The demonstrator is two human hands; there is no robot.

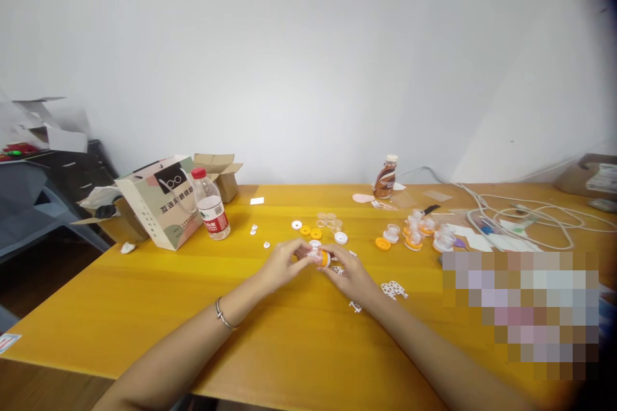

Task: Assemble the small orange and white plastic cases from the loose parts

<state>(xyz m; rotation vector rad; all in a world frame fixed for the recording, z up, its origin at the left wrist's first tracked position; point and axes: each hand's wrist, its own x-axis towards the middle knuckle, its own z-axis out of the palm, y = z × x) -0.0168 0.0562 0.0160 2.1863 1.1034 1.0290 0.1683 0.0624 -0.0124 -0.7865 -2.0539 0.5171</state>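
Note:
In the head view, both hands are together near the middle of the table, holding a small clear plastic container with an orange lid (324, 259). The fingers of my left hand (288, 262) close around its clear end, and pinkish bits show inside. My right hand (351, 271) grips it at the orange lid. Just beyond the hands lie yellow discs (316, 233), a white disc (341, 237) and several clear plastic cups (330, 221). White cut-out pieces (394, 289) rest to the right of my right hand, and a smaller white piece (355, 307) is beside its wrist.
A water bottle (212, 209), a paper bag (166, 209) and a cardboard box (219, 173) stand at the left. Clear containers with orange and white lids (415, 234) cluster at the right, near a brown bottle (385, 178) and white cables (525, 205). Small white parts (267, 244) lie left of centre.

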